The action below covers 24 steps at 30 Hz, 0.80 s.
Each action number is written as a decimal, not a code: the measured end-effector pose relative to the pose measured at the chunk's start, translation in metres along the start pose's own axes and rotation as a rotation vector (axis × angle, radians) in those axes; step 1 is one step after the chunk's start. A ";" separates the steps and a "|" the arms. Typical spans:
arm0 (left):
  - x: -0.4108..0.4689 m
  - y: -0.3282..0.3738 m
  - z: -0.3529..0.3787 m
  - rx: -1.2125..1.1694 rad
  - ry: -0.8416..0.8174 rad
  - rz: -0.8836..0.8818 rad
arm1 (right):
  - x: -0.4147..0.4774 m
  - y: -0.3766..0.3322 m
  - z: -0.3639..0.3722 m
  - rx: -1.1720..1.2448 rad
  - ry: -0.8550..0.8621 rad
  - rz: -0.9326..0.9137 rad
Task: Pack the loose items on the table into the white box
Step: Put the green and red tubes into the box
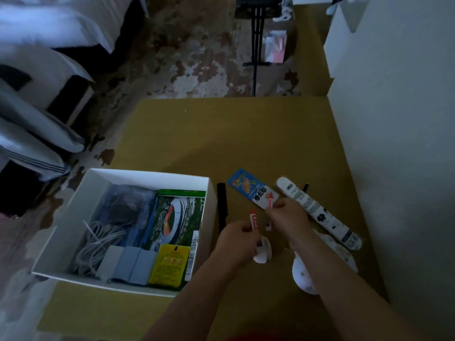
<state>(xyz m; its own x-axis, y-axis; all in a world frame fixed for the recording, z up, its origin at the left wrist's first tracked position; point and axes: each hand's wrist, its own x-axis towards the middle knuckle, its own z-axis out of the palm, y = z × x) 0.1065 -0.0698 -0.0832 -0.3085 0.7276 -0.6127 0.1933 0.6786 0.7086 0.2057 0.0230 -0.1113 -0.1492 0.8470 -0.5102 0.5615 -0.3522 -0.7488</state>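
- Head view, progress: the white box (147, 174) sits at the left of the table (221, 134) and is already well filled, so I judge you past halfway, with the loose items to its right still to go.
- Head view, hands: your left hand (236, 236) is curled round a small red-and-white tube (253, 221). Your right hand (286, 212) pinches the near end of the blue packet (248, 188).
- Head view, packed count: one white cable coil (98, 242), what look like three grey blocks (128, 264), one yellow packet (170, 264), one stadium-print carton (179, 212) and one dark pouch (123, 207).
- Head view, loose count: one black stick (221, 207), one long white tube (317, 212) and at least two white rounded pieces (263, 252), which your arms partly hide.
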 end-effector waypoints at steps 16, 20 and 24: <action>-0.037 -0.022 -0.131 -0.435 -0.085 0.173 | -0.089 -0.092 0.070 0.239 -0.136 -0.210; -0.037 -0.042 -0.164 -0.493 -0.046 0.099 | -0.097 -0.100 0.106 0.116 -0.181 -0.280; -0.028 -0.058 -0.179 -0.481 0.006 0.050 | -0.097 -0.101 0.123 -0.003 -0.208 -0.357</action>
<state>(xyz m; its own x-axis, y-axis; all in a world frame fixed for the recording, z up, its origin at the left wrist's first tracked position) -0.0626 -0.1473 -0.0443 -0.3152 0.7565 -0.5730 -0.2445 0.5187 0.8192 0.0630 -0.0728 -0.0380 -0.4966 0.8169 -0.2935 0.4470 -0.0492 -0.8932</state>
